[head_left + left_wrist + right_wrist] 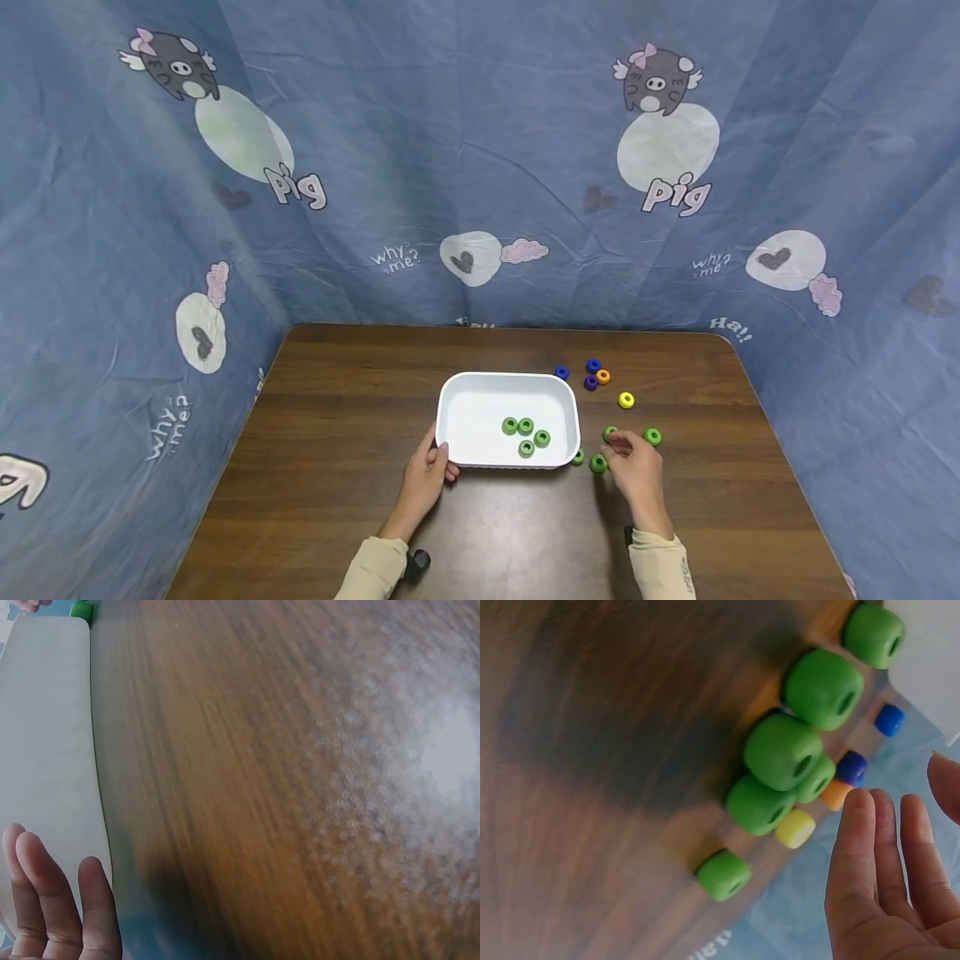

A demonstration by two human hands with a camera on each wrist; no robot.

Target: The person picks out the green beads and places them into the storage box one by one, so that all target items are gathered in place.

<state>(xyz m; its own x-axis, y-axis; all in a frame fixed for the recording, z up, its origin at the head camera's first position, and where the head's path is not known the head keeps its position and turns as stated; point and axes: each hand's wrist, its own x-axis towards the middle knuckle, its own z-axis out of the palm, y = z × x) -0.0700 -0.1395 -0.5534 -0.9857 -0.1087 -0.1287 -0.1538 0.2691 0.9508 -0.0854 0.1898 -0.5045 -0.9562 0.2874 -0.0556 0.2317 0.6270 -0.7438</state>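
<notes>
A white rectangular tray point(472, 408) holds several green beads point(526, 426) in its right half. At its near left corner, my left hand point(423, 479) grips the tray, thumb at the rim and fingers along the outer wall point(52, 735). To the right of the tray, my right hand point(637, 475) hovers over loose green beads point(784, 751), several of them clustered together. In the right wrist view the fingers point(853, 847) are extended, the thumb stands apart and no bead shows between them. One green bead point(652, 437) lies right of that hand.
Beyond the right hand lie a yellow bead point(626, 401), an orange bead point(603, 377) and several blue or purple beads point(593, 366). The brown wooden table point(337, 400) ends at a blue patterned curtain point(360, 167) behind and on both sides.
</notes>
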